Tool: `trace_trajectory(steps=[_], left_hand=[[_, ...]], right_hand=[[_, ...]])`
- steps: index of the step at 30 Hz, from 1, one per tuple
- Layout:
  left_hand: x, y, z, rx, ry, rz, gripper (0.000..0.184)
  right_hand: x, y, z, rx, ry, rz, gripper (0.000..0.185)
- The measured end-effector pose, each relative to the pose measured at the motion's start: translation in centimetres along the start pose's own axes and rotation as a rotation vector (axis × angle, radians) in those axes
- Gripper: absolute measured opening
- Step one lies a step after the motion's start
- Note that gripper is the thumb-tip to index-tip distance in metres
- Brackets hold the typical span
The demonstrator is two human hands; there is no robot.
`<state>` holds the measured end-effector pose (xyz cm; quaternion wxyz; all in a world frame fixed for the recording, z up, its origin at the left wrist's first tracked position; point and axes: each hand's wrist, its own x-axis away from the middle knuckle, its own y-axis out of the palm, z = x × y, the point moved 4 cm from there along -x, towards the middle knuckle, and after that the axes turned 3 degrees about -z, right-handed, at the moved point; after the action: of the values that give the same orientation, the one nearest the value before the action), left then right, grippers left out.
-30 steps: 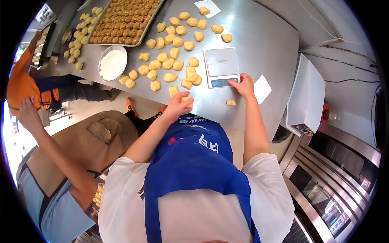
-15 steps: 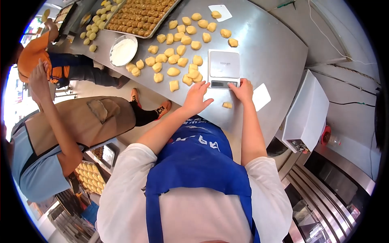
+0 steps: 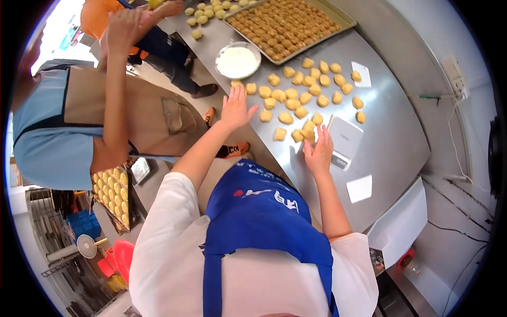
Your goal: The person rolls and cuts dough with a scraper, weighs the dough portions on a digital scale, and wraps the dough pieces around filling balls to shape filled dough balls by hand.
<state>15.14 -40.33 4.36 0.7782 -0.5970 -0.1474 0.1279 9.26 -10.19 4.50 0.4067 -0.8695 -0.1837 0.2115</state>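
My left hand reaches over the table's near edge with its fingers stretched, close to a dough piece beside the bowl of white flour-like powder. My right hand is open, fingers spread, at a small cluster of yellow dough pieces; whether its fingertips touch them I cannot tell. Just right of that hand lies a white digital kitchen scale with nothing on its plate. Several more lumps of dough are scattered between my hands and the tray.
A large tray of brown filling balls stands at the back. White scraper cards lie on the metal table. To my left is a co-worker in a brown apron, with another person in orange beyond. Pale dough balls sit at the far left.
My view has swung left. My right hand has left the scale for the dough cluster beside it. My left hand has moved away leftward, toward the bowl.
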Motion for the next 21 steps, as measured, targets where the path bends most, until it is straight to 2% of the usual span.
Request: trace_trajectory(steps=[2, 7, 10, 14, 16, 17, 19, 20, 21], left_hand=[[-3.5, -0.5, -4.0, -0.085, -0.090, -0.002, 0.088], [-12.3, -0.7, -11.1, -0.143, -0.114, -0.051, 0.091], [-15.6, 0.8, -12.4, -0.230, -0.031, -0.261, 0.093], [-16.7, 2.1, -12.0, -0.271, 0.042, -0.294, 0.097], [-17.0, 1.2, -11.5, -0.227, 0.077, 0.054, 0.083], [-17.5, 0.9, -11.6, -0.221, 0.080, 0.048, 0.083], [-18.2, -1.8, -11.1, 0.089, 0.088, -0.057, 0.056], [-18.4, -2.7, -10.7, 0.036, 0.077, 0.027, 0.037], [-19.0, -2.6, -10.7, 0.040, 0.077, 0.020, 0.037]], right_hand=[[-2.2, 1.6, -2.4, -0.023, -0.118, -0.041, 0.060], [-4.7, 4.4, -8.1, 0.026, -0.076, -0.081, 0.060], [-3.4, 6.0, -9.3, 0.034, 0.124, -0.088, 0.058], [-0.9, 7.1, -9.1, 0.056, 0.273, -0.079, 0.053], [-0.2, 6.8, -9.2, 0.059, 0.332, -0.079, 0.052], [-0.1, 6.7, -9.2, 0.054, 0.371, -0.075, 0.051], [-0.4, 6.4, -9.5, 0.055, 0.379, -0.079, 0.050], [-0.9, 6.4, -9.6, 0.048, 0.355, -0.072, 0.050], [-1.5, 6.6, -9.6, 0.041, 0.329, -0.062, 0.050]])
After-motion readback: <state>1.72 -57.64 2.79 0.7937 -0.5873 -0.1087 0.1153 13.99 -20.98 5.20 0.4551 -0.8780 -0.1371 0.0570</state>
